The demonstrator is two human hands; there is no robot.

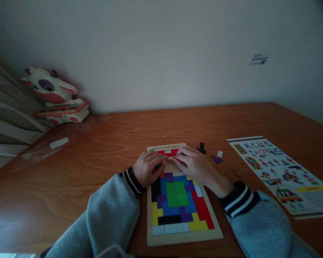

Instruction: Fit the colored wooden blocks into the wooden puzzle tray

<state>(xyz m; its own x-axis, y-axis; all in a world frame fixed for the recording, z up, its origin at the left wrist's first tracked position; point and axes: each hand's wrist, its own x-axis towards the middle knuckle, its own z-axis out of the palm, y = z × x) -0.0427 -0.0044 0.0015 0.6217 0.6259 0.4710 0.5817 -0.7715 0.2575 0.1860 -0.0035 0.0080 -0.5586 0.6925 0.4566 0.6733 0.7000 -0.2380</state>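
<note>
A wooden puzzle board [185,240] lies on the table before me, its lower part filled with coloured block pieces around a green rectangle [177,194]. My left hand [150,166] rests over the board's upper left, fingers bent and drawn together near the thumb. From the right, my right hand [193,163] reaches over the upper part with thumb and fingers pinched. The fingertips of both hands nearly meet above the board; what lies between them is too small to name. Red pieces [164,153] show just beyond the fingers. The hands hide some of the upper rows.
Right of the board lie a black piece [202,147], a purple piece [216,159] and a white piece [220,154]. A printed pattern sheet [307,191] is farther right. A cow-shaped toy keyboard [61,111] stands at the back left by a curtain [13,118].
</note>
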